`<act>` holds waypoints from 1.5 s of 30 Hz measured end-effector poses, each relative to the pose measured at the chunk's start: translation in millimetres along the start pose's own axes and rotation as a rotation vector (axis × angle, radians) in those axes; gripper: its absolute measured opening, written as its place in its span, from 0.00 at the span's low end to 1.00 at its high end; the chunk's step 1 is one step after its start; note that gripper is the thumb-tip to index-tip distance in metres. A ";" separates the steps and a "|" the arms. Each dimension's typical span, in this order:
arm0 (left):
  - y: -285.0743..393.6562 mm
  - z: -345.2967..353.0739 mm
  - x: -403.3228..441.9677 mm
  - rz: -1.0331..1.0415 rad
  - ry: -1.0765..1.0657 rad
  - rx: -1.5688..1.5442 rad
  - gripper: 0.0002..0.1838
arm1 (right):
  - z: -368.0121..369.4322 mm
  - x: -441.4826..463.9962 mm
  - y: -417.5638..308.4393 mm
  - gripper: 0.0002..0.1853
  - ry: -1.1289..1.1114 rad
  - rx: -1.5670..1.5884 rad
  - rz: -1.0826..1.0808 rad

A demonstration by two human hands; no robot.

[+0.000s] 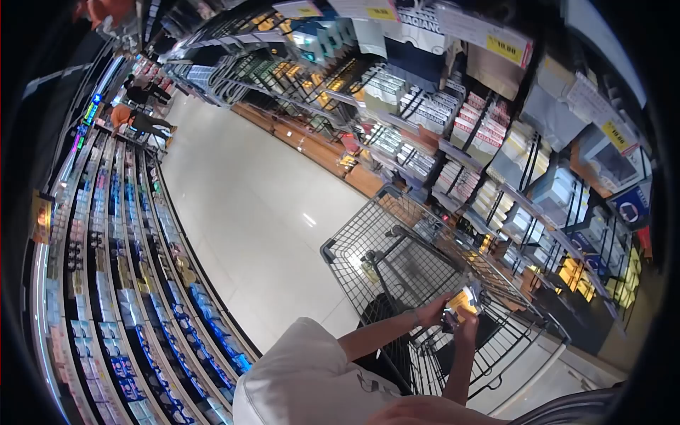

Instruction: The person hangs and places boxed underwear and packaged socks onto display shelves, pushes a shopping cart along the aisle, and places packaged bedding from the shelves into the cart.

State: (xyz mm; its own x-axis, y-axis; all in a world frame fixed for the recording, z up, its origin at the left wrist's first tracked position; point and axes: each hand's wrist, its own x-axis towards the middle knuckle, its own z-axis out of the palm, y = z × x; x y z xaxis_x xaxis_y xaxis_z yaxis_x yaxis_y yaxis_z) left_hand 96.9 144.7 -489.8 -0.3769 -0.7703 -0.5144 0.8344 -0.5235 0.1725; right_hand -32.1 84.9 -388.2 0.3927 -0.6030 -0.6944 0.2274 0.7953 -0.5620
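Note:
My left hand (431,312) and my right hand (465,328) come together over a wire shopping cart (354,244). Between them is a small dark package with a bright yellow and white label (464,300), its exact kind too small to make out. Fingers of both hands are closed on it, the left at its near-left side and the right from below. Inside the cart, below the hands, lies a dark flat thing (453,347) partly covered by the wire and my arms.
Shelves on the right carry many boxed goods (428,110) with yellow price tags (504,48). A long shelf of packets (120,283) lines the left. Pale floor (241,198) runs between them. Further up the aisle is a person in orange (124,115) beside a cart.

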 end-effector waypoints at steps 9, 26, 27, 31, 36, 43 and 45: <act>33.5 57.6 -194.8 0.246 0.116 -0.116 0.26 | 97.2 -121.3 4.5 0.31 -0.220 -0.182 0.052; 158.5 -12.2 -657.1 1.168 0.572 0.802 0.28 | 449.9 -239.3 50.0 0.23 -0.940 -0.740 -0.276; 163.9 -22.7 -679.1 1.071 0.486 0.825 0.24 | 476.0 -240.8 65.6 0.24 -0.968 -0.805 -0.263; 167.5 5.2 -744.9 0.753 0.229 0.152 0.33 | 588.1 -270.4 123.7 0.25 -1.012 -1.073 -0.211; 164.0 -20.4 -801.9 0.783 0.095 -0.025 0.37 | 661.2 -289.0 171.0 0.28 -1.137 -1.077 -0.126; 235.5 -45.0 -827.8 0.838 0.299 0.329 0.27 | 743.5 -236.2 203.6 0.14 -1.063 -1.160 -0.466; 266.5 -50.3 -838.0 0.860 0.315 0.355 0.26 | 775.6 -225.0 205.0 0.11 -1.075 -1.148 -0.544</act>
State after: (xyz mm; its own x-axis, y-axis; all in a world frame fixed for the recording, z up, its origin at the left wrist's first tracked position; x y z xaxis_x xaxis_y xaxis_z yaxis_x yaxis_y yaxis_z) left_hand 655.4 669.0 -55.0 0.4702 -0.8348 -0.2865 0.5854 0.0520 0.8091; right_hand 617.2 432.3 1.4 0.9972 -0.0733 0.0122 -0.0050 -0.2302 -0.9731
